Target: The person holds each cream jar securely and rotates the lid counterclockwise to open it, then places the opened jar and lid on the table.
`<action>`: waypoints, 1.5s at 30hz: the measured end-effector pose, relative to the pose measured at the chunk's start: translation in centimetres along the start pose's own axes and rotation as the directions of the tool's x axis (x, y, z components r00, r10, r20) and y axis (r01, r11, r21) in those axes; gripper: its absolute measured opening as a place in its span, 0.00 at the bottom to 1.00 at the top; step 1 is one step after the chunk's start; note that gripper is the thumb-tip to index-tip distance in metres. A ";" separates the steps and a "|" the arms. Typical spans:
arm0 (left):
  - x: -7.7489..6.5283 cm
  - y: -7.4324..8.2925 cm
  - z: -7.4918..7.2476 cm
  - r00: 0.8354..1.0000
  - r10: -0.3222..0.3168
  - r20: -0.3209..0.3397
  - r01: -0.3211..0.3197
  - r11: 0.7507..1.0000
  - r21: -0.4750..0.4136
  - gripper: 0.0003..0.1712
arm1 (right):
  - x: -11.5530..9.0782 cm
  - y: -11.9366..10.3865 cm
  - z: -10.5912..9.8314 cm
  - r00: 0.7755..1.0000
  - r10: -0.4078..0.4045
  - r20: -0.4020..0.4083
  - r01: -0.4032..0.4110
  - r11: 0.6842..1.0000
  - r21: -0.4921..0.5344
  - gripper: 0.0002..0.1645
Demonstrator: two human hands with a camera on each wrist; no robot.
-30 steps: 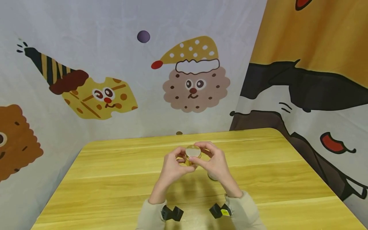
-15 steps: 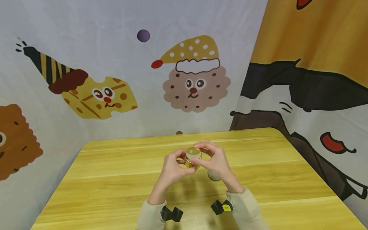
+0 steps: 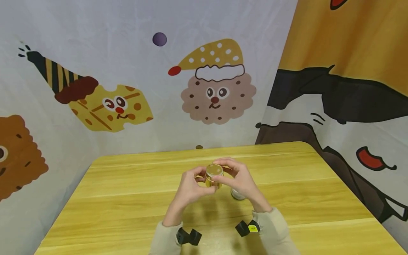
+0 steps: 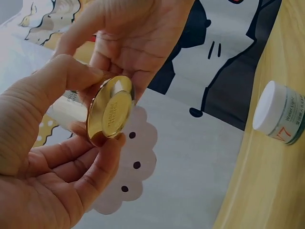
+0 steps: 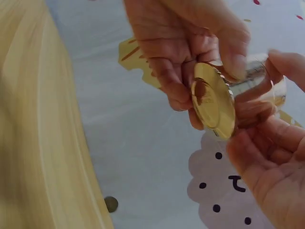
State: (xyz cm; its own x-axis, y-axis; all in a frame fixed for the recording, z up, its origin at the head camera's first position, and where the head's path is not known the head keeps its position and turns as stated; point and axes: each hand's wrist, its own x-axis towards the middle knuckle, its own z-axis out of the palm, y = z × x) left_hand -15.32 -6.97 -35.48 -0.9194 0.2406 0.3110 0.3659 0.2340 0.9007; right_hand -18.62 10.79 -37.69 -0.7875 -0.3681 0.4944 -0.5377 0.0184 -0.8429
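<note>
Both hands hold a small shiny gold jar [image 3: 214, 170] above the table. It has a flat round top in the head view. Its gold base [image 4: 116, 114], with unreadable raised lettering, shows in the left wrist view, and a mirror-like side [image 5: 257, 86] in the right wrist view. My left hand [image 3: 191, 186] grips it from the left, thumb and fingers around its lower part. From the right, my right hand [image 3: 237, 177] pinches its upper rim between thumb and fingers. Part of the jar is hidden behind the fingers.
A white-lidded cosmetic jar marked V7 [image 4: 280, 113] stands on the wood-grain table [image 3: 127, 198], partly behind my right hand in the head view. A cartoon-printed cloth [image 3: 127, 71] hangs beyond the table.
The held jar's top has tipped slightly, its pale glare giving way to gold. My right wrist has shifted a little to the right, and more of the white-lidded jar shows.
</note>
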 end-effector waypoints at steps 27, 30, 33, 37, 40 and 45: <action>0.4 -3.0 0.4 1.000 -0.001 -0.031 0.000 1.000 -0.031 0.21 | -0.1 0.0 0.4 0.999 -0.027 0.044 0.028 0.999 -0.018 0.25; 0.4 -3.2 0.4 0.999 0.000 -0.041 -0.001 1.000 -0.027 0.21 | -0.2 0.0 0.7 1.000 -0.001 -0.029 -0.001 0.998 -0.062 0.27; 0.3 -3.4 0.4 0.999 -0.001 -0.051 0.000 1.000 -0.020 0.21 | -0.2 0.0 1.0 0.996 0.004 -0.091 -0.010 0.998 -0.068 0.25; 0.4 -3.2 0.4 0.999 -0.018 -0.050 0.017 1.000 -0.017 0.20 | -0.1 0.1 0.9 0.996 -0.010 -0.094 0.005 0.998 -0.057 0.21; 0.1 -1.5 0.2 0.999 -0.024 -0.044 0.024 1.000 -0.010 0.18 | -0.1 0.2 0.7 0.998 -0.032 -0.047 0.031 0.999 -0.032 0.20; 0.1 -1.8 0.2 0.999 -0.007 -0.041 0.007 1.000 -0.008 0.18 | -0.1 0.4 0.7 0.995 -0.095 0.035 0.093 0.994 0.053 0.21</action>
State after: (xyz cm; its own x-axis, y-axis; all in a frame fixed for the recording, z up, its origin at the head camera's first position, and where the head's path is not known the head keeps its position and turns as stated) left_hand -16.09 -7.20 -37.13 -0.9271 0.2005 0.3168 0.3586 0.2277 0.9053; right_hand -18.56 10.19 -38.19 -0.7216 -0.4005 0.5647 -0.5922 -0.0655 -0.8031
